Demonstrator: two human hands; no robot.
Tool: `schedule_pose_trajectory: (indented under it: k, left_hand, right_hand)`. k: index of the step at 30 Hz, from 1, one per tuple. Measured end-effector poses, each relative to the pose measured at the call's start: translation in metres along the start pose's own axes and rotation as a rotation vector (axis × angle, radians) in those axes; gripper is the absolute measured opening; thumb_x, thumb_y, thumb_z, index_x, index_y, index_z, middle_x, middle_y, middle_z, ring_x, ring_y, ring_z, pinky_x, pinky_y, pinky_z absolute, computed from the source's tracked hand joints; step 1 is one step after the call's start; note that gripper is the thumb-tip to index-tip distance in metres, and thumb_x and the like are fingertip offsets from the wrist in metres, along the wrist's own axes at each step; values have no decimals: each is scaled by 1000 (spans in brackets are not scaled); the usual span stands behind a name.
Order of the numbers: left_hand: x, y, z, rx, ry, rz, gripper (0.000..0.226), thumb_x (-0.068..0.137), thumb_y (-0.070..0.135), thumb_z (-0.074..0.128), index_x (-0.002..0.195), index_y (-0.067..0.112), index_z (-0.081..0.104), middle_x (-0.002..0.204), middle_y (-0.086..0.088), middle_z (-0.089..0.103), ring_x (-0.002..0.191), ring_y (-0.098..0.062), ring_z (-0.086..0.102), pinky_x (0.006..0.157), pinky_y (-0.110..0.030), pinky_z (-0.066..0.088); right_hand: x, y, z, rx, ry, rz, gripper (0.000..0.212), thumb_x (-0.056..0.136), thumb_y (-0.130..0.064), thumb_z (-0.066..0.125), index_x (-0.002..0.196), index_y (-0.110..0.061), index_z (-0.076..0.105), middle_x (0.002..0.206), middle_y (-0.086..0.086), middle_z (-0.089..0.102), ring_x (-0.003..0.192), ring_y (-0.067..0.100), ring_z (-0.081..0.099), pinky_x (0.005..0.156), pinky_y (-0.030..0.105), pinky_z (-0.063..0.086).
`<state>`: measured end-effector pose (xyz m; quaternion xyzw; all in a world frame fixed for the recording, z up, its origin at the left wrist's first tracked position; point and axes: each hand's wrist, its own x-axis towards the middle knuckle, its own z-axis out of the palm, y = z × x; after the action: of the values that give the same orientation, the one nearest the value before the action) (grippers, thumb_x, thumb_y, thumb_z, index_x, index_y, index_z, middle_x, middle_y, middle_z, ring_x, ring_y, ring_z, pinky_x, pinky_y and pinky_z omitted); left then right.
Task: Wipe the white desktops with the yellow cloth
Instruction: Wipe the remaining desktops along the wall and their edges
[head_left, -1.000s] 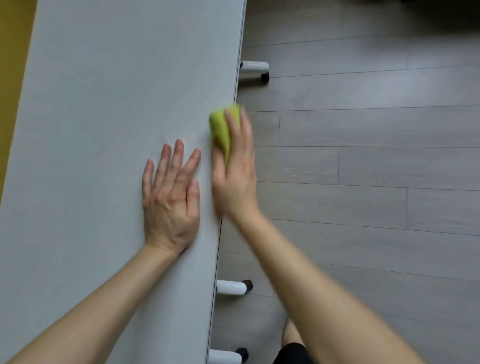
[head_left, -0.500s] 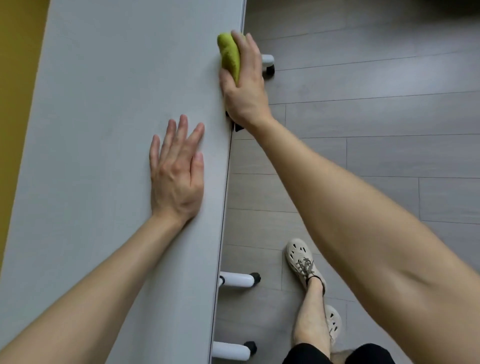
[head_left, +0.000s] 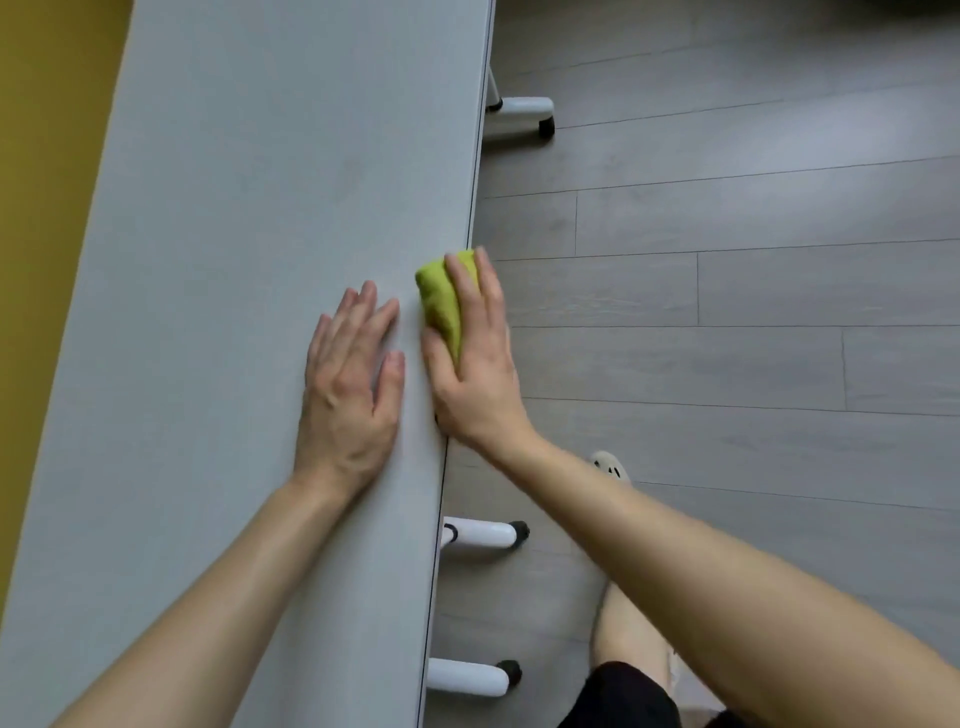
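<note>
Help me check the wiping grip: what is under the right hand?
The bunched yellow cloth, at the white desktop edge. Its left part shows; the right hand covers the rest, and the edge beneath is hidden.

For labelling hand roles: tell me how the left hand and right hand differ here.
The left hand lies flat and empty on the desktop; the right hand holds the yellow cloth. The left hand sits inboard; the right hand is at the desktop's edge. Both point forward.

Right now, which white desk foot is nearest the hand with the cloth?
The middle desk foot, just behind the right hand gripping the yellow cloth; the others sit farther away.
</note>
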<state>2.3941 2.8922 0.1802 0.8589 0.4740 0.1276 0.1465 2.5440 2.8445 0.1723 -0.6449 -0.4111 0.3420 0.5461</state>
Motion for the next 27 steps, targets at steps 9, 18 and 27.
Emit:
schedule_pose_trajectory:
  k: [9, 18, 27]
  left_hand:
    - [-165, 0, -23, 133, -31, -20, 55, 112, 31, 41, 165, 15, 44, 178, -5, 27, 166, -23, 21, 132, -62, 16]
    - [-188, -8, -11, 192, 59, -21, 60, 110, 42, 37, 167, 21, 40, 177, -2, 29, 166, -19, 22, 131, -60, 20]
    - [-187, -8, -9, 198, 77, -26, 57, 110, 37, 37, 166, 24, 42, 177, 0, 30, 165, -16, 22, 132, -58, 19]
  right_hand:
    - [-84, 6, 21, 74, 119, -11, 70, 106, -14, 59, 169, -13, 30, 180, 9, 17, 165, 11, 19, 131, 33, 20]
    - [-145, 2, 21, 38, -13, -64, 69, 100, -15, 60, 166, -14, 38, 179, 12, 18, 164, 20, 22, 131, 38, 23]
    - [-196, 3, 38, 110, 99, -9, 69, 105, -8, 61, 168, -11, 33, 179, 10, 20, 166, 18, 21, 133, 36, 19]
